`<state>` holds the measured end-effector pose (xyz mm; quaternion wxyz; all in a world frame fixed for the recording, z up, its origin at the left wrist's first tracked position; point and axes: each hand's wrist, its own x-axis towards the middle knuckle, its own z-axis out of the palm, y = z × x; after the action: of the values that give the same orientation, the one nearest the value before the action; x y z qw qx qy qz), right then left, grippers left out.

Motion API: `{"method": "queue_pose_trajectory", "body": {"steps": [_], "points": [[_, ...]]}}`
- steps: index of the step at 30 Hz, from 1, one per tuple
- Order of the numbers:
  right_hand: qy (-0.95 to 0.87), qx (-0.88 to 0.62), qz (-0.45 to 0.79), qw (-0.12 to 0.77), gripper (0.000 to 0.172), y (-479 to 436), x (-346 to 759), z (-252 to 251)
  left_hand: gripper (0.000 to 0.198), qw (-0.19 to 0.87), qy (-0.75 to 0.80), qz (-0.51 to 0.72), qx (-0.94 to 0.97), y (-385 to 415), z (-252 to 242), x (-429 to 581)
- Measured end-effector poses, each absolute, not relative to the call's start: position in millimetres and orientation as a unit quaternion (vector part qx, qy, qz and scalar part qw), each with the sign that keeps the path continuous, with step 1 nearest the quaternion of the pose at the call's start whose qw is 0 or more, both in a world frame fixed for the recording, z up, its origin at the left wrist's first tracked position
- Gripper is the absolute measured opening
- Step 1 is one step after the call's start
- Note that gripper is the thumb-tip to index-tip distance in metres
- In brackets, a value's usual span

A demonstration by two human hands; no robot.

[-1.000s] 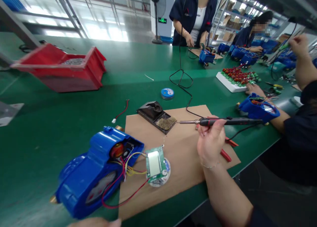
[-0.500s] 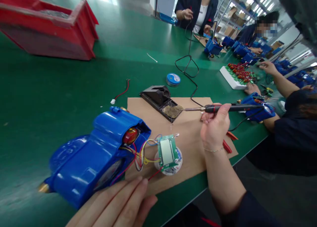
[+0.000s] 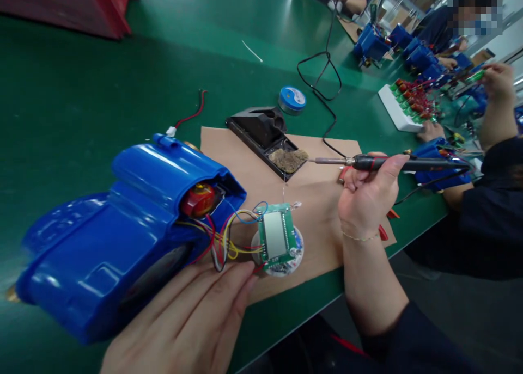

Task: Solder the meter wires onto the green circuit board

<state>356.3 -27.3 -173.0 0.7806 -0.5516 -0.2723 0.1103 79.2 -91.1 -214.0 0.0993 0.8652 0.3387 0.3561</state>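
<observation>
Right hand [image 3: 370,200] grips iron [image 3: 362,162] by sponge [image 3: 288,159]: wiping, I judge; next needs steady lift. Left hand [image 3: 192,314], hold unclear, at mat [image 3: 318,221]'s near edge.

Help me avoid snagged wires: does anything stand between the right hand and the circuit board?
Nothing visible: flat cardboard lies between the right hand and circuit board. The wires leave the board's opposite side.

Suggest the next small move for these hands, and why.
Perhaps bring the soldering iron from the sponge toward the circuit board: the right hand holds the iron, its tip at the sponge's edge, while the left hand lies close to the board's lower-left corner.
</observation>
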Motion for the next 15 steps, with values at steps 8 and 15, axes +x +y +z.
{"method": "queue_pose_trajectory", "body": {"steps": [8,15], "points": [[-0.275,-0.531,0.121,0.792,0.054,-29,359,-170,0.033,0.144,0.352,0.365,0.850,-92,-198,82],[-0.269,-0.499,0.132,0.813,0.052,-36,359,-163,0.027,0.185,0.330,0.388,0.841,-87,-195,83]]}}
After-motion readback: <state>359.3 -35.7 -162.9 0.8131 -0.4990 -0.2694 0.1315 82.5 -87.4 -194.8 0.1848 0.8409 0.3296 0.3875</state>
